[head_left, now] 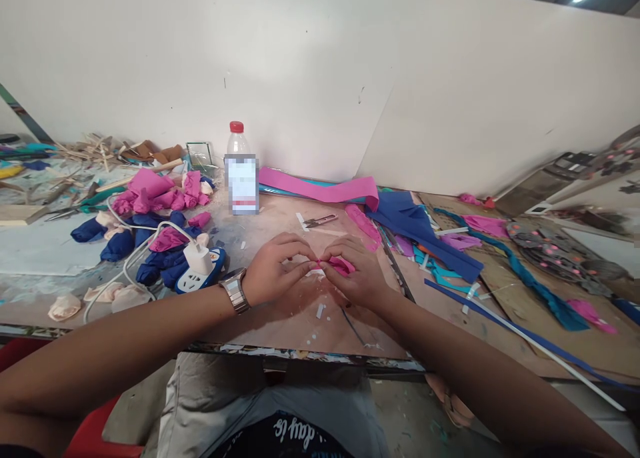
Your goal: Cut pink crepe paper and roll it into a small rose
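Observation:
My left hand (283, 265) and my right hand (353, 271) meet over the middle of the table, fingertips pinched together. Between them is a small piece of pink crepe paper (343, 265), mostly covered by the fingers of my right hand. The left thumb and forefinger press on its near end. A silver watch is on my left wrist. Just beyond my hands lie a pink-handled cutting tool (323, 220) and a small white strip (302, 222). Another white scrap (319, 311) lies on the table below my hands.
A red-capped bottle (237, 138) stands behind a phone or card with a blurred front. At left are crumpled pink and blue bundles (150, 191), white cables and a power strip (203, 271). Pink (320, 188) and blue strips (425, 228) lie at the back and right.

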A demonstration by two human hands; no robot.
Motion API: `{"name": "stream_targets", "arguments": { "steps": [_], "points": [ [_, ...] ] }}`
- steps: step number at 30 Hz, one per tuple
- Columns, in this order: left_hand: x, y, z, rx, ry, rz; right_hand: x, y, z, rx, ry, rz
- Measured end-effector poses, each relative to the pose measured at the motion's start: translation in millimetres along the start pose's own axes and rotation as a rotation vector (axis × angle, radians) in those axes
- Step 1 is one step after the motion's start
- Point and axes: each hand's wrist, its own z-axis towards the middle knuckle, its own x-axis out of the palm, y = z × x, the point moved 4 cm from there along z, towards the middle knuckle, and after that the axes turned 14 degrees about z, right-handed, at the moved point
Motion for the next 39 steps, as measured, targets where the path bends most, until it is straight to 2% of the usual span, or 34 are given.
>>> {"name": "stream_targets", "arguments": {
  "steps": [13, 19, 39],
  "points": [
    [0.2, 0.3, -0.2, 0.000, -0.046, -0.021, 0.0, 1.6, 0.6, -0.018, 0.014, 0.003],
    [4.4, 5.2, -0.4, -0.080, -0.012, -0.074, 0.8, 1.4, 0.8, -0.036, 0.009, 0.008],
    [13.9, 7.1, -2.1, -0.114, 0.150, -0.157, 0.1, 3.7, 1.9, -0.090, -0.002, 0.013]
  ]
}}
